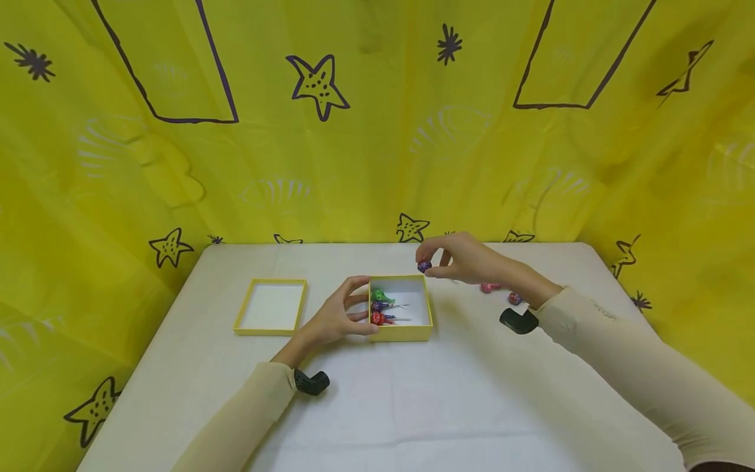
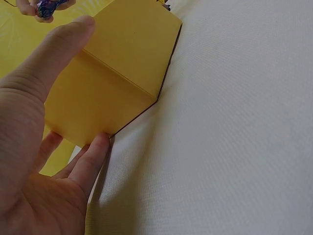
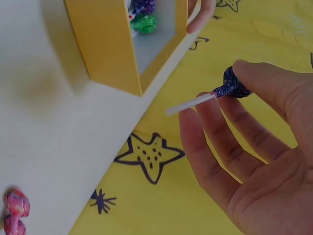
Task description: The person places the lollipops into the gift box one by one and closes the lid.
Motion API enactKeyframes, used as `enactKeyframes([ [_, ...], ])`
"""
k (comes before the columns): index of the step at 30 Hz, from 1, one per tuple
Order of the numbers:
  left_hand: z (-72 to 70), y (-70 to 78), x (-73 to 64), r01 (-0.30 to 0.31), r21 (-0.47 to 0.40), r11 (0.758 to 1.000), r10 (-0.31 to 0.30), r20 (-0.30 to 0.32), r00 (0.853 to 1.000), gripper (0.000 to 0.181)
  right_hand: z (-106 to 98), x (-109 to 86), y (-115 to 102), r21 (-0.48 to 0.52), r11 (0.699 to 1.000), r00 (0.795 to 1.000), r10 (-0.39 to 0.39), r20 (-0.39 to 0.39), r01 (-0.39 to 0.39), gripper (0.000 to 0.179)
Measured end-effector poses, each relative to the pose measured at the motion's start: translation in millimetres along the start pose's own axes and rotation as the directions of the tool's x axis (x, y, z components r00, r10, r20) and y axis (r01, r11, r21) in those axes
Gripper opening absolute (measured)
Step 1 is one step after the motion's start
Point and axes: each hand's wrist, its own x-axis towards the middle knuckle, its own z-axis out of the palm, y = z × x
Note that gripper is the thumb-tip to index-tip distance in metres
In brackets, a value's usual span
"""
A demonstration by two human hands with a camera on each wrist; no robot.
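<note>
At the rim of a yellow open-topped box point(image 1: 402, 334), my left hand point(image 1: 331, 319) holds the left side, thumb at the front corner and fingers farther back. In the left wrist view, that thumb lies along the box's yellow wall point(image 2: 122, 44). Above the box's back right corner, my right hand point(image 1: 466, 259) pinches a dark purple-wrapped lollipop point(image 1: 424, 267); its white stick point(image 3: 190, 104) shows in the right wrist view. Inside the box, a green lollipop point(image 1: 381, 296), a purple lollipop point(image 1: 380, 306) and a red lollipop point(image 1: 379, 318) lie along the left side, sticks pointing right.
A yellow-rimmed white box lid point(image 1: 270, 307) lies to the left on the white-covered table point(image 1: 366, 406). Under and beside my right forearm are a pink lollipop point(image 1: 489, 287) and a pink-purple lollipop point(image 1: 515, 298). A yellow patterned curtain point(image 1: 366, 164) stands behind the table.
</note>
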Motion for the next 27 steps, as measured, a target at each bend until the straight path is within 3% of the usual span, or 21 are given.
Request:
enactKeyframes([
  [12, -0.7, -1.9, 2.0, 0.020, 0.009, 1.000, -0.020, 0.000, 1.000, 0.096, 30.9, 25.2, -6.7, 0.063, 0.995, 0.995, -0.081, 0.064, 0.077, 0.019],
  [27, -2.1, -3.5, 1.8, 0.001, 0.003, 1.000, -0.001, 0.013, 1.000, 0.095, 66.6, 37.9, 0.2, 0.138, 0.987, 0.991, -0.099, 0.090, 0.086, 0.022],
])
